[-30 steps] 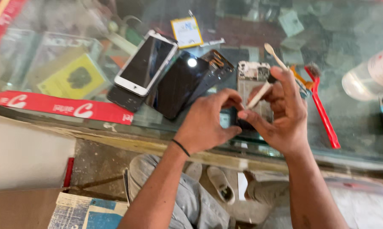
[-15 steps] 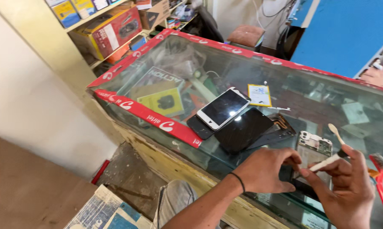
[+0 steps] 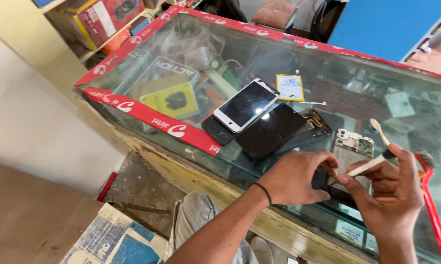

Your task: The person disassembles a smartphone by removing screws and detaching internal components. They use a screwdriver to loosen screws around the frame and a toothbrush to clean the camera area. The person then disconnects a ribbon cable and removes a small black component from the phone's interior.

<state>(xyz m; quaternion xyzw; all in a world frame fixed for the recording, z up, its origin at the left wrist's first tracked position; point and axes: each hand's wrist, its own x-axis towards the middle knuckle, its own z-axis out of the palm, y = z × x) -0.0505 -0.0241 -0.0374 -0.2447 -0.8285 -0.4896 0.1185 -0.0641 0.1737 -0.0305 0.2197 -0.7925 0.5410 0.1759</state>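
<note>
- left hand (image 3: 293, 178) pinches a small dark part (image 3: 319, 180), mostly hidden behind the fingers
- right hand (image 3: 394, 193) is closed round a white brush (image 3: 372, 164); its bristle end is hard to make out

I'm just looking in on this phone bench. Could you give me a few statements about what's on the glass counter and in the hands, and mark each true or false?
1. The right hand holds a pale, slim tool. True.
2. The white-framed phone lies on the floor. False: it lies on the glass counter, partly over a dark phone.
3. The left hand wears a thick glove. False: it is bare, with a thin dark band at the wrist.
4. An opened phone body lies just beyond the hands. True.
</note>
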